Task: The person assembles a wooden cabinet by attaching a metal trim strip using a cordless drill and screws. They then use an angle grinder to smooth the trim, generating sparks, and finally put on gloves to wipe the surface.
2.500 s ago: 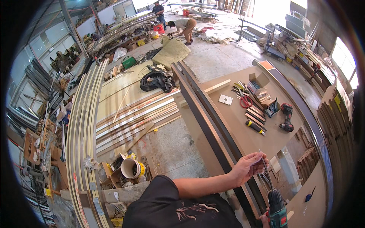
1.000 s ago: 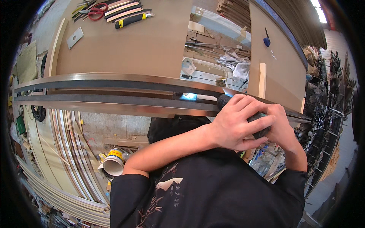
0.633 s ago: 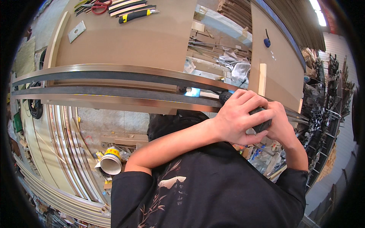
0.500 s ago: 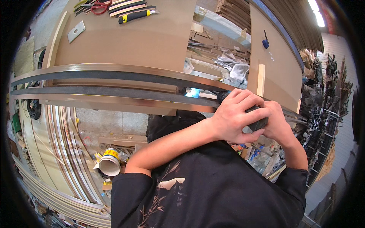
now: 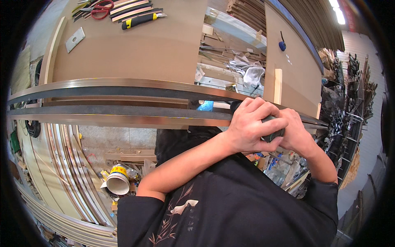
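Both of my hands are closed round a dark tool with a rounded end, whose kind I cannot make out. My left hand wraps over it from the left, fingers curled across the top. My right hand grips it from the right, partly hidden behind the left. The tool's black front part shows just left of my left hand, over the metal strips. Two long metal profiles, a far one and a near one, run side by side beneath my hands, with dark inner faces and a gap between them.
A brown board lies beyond the profiles, bearing a black and yellow utility knife, red-handled scissors and a metal plate. A second board stands at right. A white bucket and metal lengths lie lower left.
The view has shifted slightly, so the boards and the left part of the profiles sit lower. My hands keep the same grip on the dark tool, with little other movement.
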